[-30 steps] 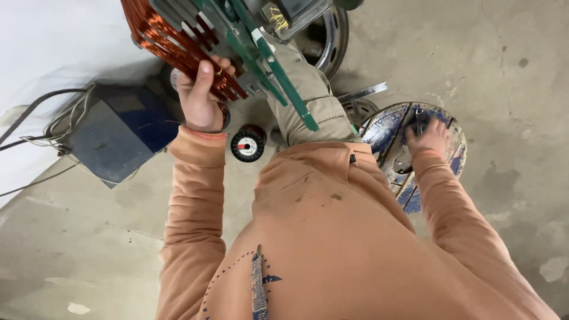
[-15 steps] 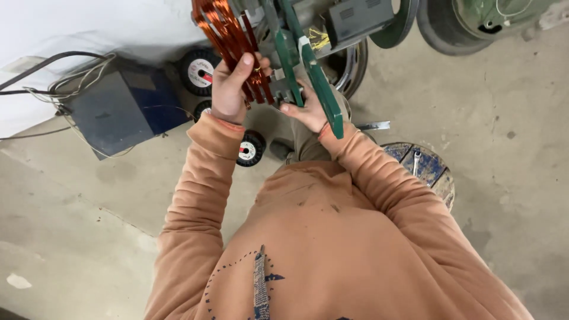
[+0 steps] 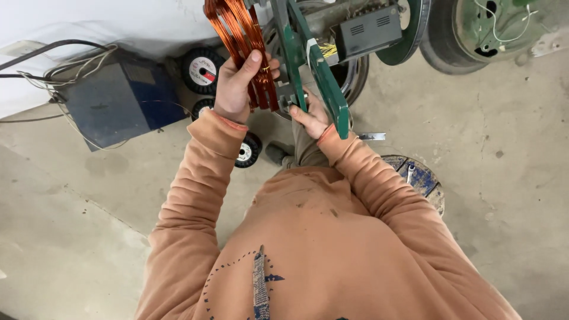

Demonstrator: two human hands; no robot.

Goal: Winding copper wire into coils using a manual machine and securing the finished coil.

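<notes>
My left hand [image 3: 236, 83] grips a thick bundle of copper wire coils [image 3: 240, 35] that hangs on a green metal winding frame [image 3: 317, 71]. My right hand [image 3: 311, 115] reaches up under the green frame and holds its lower part beside the coils. Both arms wear an orange-brown sweatshirt. A black box [image 3: 370, 29] with wires is mounted on the frame behind the green bars.
A blue-grey metal box [image 3: 112, 101] with cables lies on the concrete floor at left. Black wire spools [image 3: 203, 70] stand beside it. A round blue-and-wood disc [image 3: 424, 178] lies at right, a wheel-like part [image 3: 480, 29] at top right.
My right hand has left the round disc on the floor and come up to the green frame. The view has shifted, and the coils and frame now sit closer to centre.
</notes>
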